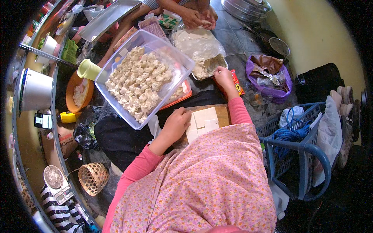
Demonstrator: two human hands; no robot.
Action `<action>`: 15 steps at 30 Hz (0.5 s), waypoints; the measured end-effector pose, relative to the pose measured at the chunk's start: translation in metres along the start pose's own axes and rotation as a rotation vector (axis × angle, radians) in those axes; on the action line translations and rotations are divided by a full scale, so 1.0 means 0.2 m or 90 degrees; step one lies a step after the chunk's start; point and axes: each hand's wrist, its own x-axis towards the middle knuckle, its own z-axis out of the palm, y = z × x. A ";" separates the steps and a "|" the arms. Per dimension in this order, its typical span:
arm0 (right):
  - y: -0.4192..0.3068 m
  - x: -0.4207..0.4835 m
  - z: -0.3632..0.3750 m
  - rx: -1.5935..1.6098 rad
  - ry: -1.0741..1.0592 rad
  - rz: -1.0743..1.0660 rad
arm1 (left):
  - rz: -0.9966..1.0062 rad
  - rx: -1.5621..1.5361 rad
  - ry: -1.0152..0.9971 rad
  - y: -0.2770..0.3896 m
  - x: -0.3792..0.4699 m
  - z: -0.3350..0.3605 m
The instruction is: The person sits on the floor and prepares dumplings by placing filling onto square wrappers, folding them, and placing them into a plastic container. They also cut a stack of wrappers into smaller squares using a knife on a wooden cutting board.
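Note:
My left hand [176, 123] rests at the left edge of a wooden board [224, 115], its curled fingers touching the pale square dough wrappers [205, 116] laid there. Whether it pinches a wrapper cannot be told. My right hand [223, 76] reaches past the board to the near right edge of a tray of beige filling [205, 68]; its fingers are bent together, and anything between them is hidden. A clear plastic sheet with more wrappers [193, 40] covers the far part of that tray. Left of it, a large clear plastic box [137, 125] holds many folded dumplings [138, 83].
Another person's hands [201, 19] work beyond the tray. A purple bag [281, 94] and a blue plastic basket [291, 142] stand at right. An orange bowl [70, 96], a light green cup [87, 70], a woven bamboo basket [92, 179] and metal shelving [54, 116] are at left.

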 end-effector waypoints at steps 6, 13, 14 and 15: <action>0.17 0.05 0.06 0.313 -0.102 0.072 | -0.004 0.011 -0.045 0.00 0.00 0.01; 0.07 -0.12 -0.18 0.490 -0.139 0.083 | 0.026 0.070 -0.004 0.00 0.02 0.00; 0.06 -0.14 -0.22 0.531 -0.158 0.087 | 0.028 0.074 -0.009 0.00 0.02 0.00; 0.05 -0.16 -0.27 0.580 -0.180 0.102 | 0.029 0.077 -0.015 0.00 0.02 0.00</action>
